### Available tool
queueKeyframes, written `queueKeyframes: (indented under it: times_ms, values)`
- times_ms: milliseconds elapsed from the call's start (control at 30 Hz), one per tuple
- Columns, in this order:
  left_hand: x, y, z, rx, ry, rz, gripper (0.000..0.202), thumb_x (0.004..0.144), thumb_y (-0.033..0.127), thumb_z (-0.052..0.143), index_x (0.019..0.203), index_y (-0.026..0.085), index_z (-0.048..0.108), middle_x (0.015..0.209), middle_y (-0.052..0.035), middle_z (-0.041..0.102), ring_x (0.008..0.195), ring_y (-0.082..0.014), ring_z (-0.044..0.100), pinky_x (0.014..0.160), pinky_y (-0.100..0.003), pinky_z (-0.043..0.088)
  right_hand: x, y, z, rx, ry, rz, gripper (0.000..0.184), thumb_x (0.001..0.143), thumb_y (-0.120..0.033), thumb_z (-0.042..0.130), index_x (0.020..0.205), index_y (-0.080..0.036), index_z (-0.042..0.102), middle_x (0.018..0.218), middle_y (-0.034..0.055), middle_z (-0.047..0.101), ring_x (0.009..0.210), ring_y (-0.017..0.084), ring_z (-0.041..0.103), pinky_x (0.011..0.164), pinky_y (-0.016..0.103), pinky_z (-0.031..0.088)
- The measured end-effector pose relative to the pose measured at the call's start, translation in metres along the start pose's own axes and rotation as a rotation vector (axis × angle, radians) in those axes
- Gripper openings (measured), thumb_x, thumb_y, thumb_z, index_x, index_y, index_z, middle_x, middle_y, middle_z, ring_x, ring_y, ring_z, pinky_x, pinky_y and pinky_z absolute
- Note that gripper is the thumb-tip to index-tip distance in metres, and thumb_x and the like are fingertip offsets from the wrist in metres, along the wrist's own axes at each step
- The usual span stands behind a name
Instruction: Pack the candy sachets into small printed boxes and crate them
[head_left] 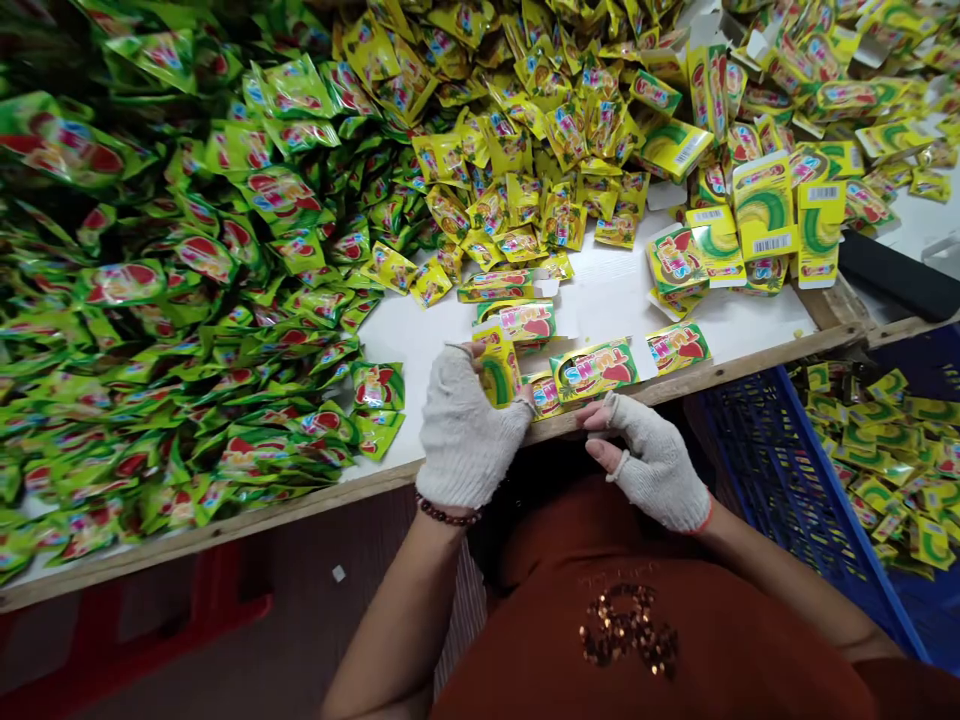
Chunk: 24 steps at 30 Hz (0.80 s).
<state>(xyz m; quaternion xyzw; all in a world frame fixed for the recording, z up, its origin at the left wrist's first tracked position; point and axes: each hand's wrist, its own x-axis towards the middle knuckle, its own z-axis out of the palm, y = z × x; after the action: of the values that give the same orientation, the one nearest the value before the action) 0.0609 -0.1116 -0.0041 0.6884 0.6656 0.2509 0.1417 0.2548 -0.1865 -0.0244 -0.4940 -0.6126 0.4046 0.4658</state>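
In our left hand [474, 430], which wears a white glove with bare fingertips, we have a little box [499, 368]. It is yellow and shiny, with a big green and yellow curve, like a banana, on its side. Our thumb and first finger are pressed on it from two sides. The box is by the front edge of the bench [607, 295], to the left of a bigger-looking box [596, 370] with TWINS on it, upside down for us. A white flap shows at that one's right end. Our right hand [652, 460] has a glove too. Its fingers and thumb are a bit apart, just by the TWINS one. Behind, we see a pile of yellow packets [540, 130], and on our left lots of green packets [277, 195]. A blue crate [750, 440] sits on our right
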Motion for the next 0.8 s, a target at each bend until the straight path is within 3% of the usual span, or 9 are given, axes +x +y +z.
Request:
queueKeyframes:
  times_ms: [67, 167, 233, 300, 367, 467, 600, 800]
  values:
    - [0.001, -0.006, -0.010, -0.046, -0.034, -0.054, 0.049, 0.075, 0.034, 0.073, 0.116, 0.017, 0.053, 0.105, -0.0098, 0.065, 0.089, -0.0252, 0.067, 0.078, -0.040, 0.056, -0.001, 0.002, -0.001, -0.004, -0.007, -0.017, 0.012, 0.091, -0.022, 0.063, 0.103, -0.021, 0.064, 0.109, 0.0085, 0.072, 0.100, 0.020, 0.069, 0.090, 0.035, 0.057]
    - [-0.005, -0.016, -0.028, -0.184, 0.060, -0.107, 0.042, 0.077, 0.032, 0.072, 0.113, 0.019, 0.056, 0.100, -0.0067, 0.068, 0.089, -0.0221, 0.069, 0.084, -0.038, 0.057, -0.003, 0.004, -0.003, 0.010, -0.015, -0.031, 0.011, 0.092, -0.022, 0.062, 0.102, -0.021, 0.064, 0.107, 0.0085, 0.072, 0.099, 0.020, 0.069, 0.089, 0.035, 0.057]
    - [-0.015, -0.017, -0.036, -0.402, 0.126, -0.136, 0.046, 0.078, 0.033, 0.074, 0.118, 0.019, 0.054, 0.103, -0.0074, 0.070, 0.096, -0.0220, 0.070, 0.088, -0.037, 0.058, -0.004, 0.005, -0.001, 0.040, -0.019, 0.005, 0.010, 0.093, -0.024, 0.062, 0.101, -0.021, 0.065, 0.103, 0.0080, 0.073, 0.095, 0.019, 0.070, 0.088, 0.034, 0.057]
    - [-0.030, -0.013, -0.037, -0.652, 0.073, -0.177, 0.051, 0.078, 0.035, 0.076, 0.121, 0.021, 0.052, 0.106, -0.0081, 0.072, 0.099, -0.0216, 0.071, 0.086, -0.034, 0.060, -0.006, 0.005, 0.001, 0.133, -0.036, 0.078, 0.015, 0.094, -0.030, 0.063, 0.106, -0.021, 0.064, 0.101, 0.0076, 0.072, 0.093, 0.019, 0.070, 0.087, 0.034, 0.057]
    - [-0.048, -0.005, -0.028, -0.843, -0.078, -0.226, 0.051, 0.079, 0.039, 0.078, 0.118, 0.022, 0.050, 0.107, -0.0085, 0.074, 0.097, -0.0208, 0.073, 0.080, -0.031, 0.061, -0.008, 0.005, 0.004, 0.299, -0.022, 0.153, 0.025, 0.091, -0.038, 0.067, 0.109, -0.022, 0.060, 0.102, 0.0066, 0.071, 0.092, 0.018, 0.070, 0.086, 0.033, 0.058]
    - [-0.071, 0.007, -0.002, -0.994, -0.300, -0.260, 0.044, 0.084, 0.044, 0.073, 0.113, 0.021, 0.049, 0.109, -0.0103, 0.074, 0.096, -0.0198, 0.074, 0.078, -0.029, 0.062, -0.012, 0.008, 0.002, 0.474, 0.024, 0.279, 0.040, 0.080, -0.047, 0.078, 0.099, -0.023, 0.053, 0.095, 0.0033, 0.069, 0.085, 0.016, 0.070, 0.077, 0.028, 0.060]
    - [-0.088, 0.011, 0.028, -1.036, -0.410, -0.252, 0.041, 0.086, 0.042, 0.071, 0.114, 0.021, 0.049, 0.114, -0.0108, 0.073, 0.099, -0.0206, 0.074, 0.081, -0.032, 0.063, -0.025, 0.017, -0.010, 0.431, 0.056, 0.427, 0.041, 0.079, -0.048, 0.079, 0.092, -0.022, 0.051, 0.083, 0.0008, 0.067, 0.072, 0.014, 0.068, 0.065, 0.024, 0.058]
    - [-0.096, 0.002, 0.042, -1.006, -0.596, -0.214, 0.047, 0.088, 0.039, 0.069, 0.128, 0.019, 0.054, 0.119, -0.0112, 0.070, 0.097, -0.0194, 0.072, 0.082, -0.032, 0.062, -0.051, 0.031, -0.018, 0.382, 0.067, 0.390, 0.038, 0.085, -0.045, 0.073, 0.111, -0.021, 0.060, 0.099, 0.0056, 0.072, 0.087, 0.016, 0.071, 0.081, 0.030, 0.059]
